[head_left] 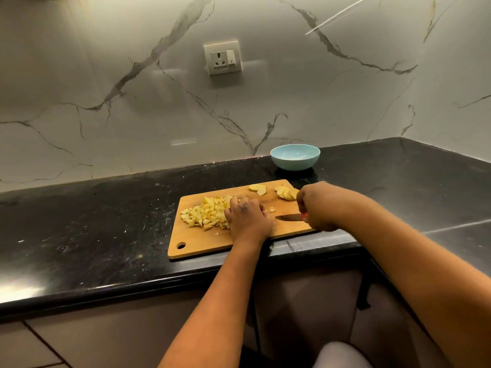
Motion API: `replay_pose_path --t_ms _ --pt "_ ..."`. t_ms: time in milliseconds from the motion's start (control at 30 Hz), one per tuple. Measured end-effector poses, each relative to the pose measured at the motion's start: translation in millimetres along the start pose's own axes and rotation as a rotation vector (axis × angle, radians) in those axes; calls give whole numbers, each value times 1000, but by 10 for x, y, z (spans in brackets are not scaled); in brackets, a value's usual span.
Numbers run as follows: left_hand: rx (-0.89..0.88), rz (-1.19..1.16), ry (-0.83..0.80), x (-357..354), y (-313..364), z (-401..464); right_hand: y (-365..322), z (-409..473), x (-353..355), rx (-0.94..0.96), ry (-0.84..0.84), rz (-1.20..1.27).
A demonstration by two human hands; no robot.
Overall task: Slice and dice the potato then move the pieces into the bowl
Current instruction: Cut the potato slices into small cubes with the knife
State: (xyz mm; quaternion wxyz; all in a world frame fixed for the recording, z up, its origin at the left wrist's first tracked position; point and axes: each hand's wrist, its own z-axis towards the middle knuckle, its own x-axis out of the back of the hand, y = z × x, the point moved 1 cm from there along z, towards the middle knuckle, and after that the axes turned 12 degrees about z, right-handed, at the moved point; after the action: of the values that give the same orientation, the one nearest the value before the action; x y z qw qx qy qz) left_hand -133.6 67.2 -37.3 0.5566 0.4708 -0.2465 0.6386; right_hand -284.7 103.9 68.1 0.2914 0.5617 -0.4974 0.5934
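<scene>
With the right hand (316,208) curled round the knife (289,217), blade pointing left, the left hand (248,217) curls over something hidden on the board (202,245). Diced potato (206,213) lies just left; slices (287,193) wait beyond, bowl (295,157) farther back.
</scene>
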Motion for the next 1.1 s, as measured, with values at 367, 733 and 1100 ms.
replay_pose_path --t_ms 367,733,1100 --pt "-291 43 -112 24 85 151 416 307 45 -46 196 332" --pt "-148 108 54 137 20 284 863 582 -194 -202 333 1168" --pt "-416 152 -314 -44 722 659 951 674 -267 -291 272 1476"
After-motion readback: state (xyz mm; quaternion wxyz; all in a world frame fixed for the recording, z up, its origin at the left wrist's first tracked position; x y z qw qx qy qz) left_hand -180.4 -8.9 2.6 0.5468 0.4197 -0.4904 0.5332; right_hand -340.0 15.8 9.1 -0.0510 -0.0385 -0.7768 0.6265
